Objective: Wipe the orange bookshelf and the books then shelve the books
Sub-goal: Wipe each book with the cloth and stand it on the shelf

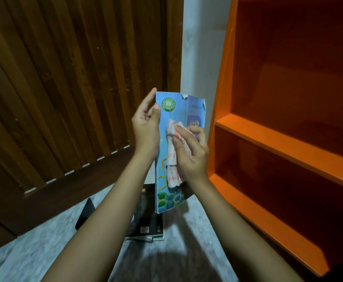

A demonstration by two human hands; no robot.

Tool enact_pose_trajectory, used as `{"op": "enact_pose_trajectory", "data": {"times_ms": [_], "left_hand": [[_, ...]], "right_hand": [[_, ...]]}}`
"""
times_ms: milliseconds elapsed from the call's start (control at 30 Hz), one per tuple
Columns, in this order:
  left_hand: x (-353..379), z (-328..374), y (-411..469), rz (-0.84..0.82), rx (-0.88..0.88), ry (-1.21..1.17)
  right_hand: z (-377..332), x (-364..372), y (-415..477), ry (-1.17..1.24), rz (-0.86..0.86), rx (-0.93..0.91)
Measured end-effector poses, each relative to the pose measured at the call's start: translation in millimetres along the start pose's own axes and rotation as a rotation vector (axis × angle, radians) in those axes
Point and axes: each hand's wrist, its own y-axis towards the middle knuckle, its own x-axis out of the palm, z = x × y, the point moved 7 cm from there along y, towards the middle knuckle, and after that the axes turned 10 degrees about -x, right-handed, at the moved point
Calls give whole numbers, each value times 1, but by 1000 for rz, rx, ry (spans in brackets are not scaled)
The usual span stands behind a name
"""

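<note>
Blue paperback book (174,110) mid-wipe: my left hand (146,129) grips its left edge, right hand (192,157) clutches pink-white cloth (171,159) against cover; shelve next.

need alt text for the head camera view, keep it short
A person's left hand holds a blue book upright while the right hand presses a white-and-red cloth against its cover. An orange bookshelf stands to the right; dark books lie on the floor below.

The dark books (148,224) are partly hidden behind the blue book (174,112); the bookshelf (288,143) is cut by the right edge.
</note>
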Motion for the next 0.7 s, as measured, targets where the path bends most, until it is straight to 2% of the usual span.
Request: {"op": "enact_pose_trajectory", "data": {"times_ms": [67, 167, 233, 300, 367, 400, 467, 533, 600, 700], "left_hand": [[1, 5, 2, -21, 13, -34], [1, 8, -1, -52, 20, -53], [-2, 5, 0, -39, 13, -58], [-3, 0, 1, -4, -6, -78], [-2, -3, 3, 24, -24, -98], [-1, -3, 4, 33, -28, -100], [-2, -2, 8, 43, -30, -107], [-6, 1, 10, 34, -42, -136], [-11, 4, 12, 24, -45, -169], [-15, 11, 10, 32, -30, -164]], "right_hand": [[25, -13, 0, -21, 68, 122], [86, -33, -10, -40, 153, 586], [100, -37, -16, -76, 136, 708], [78, -31, -13, -36, 146, 626], [38, -18, -7, 33, 115, 448], [18, -11, -5, 49, 61, 312], [-14, 6, -7, -12, -160, 7], [-14, 10, -12, -107, -284, -150], [4, -1, -12, -117, -218, -73], [43, -20, -13, -78, -23, 323]]}}
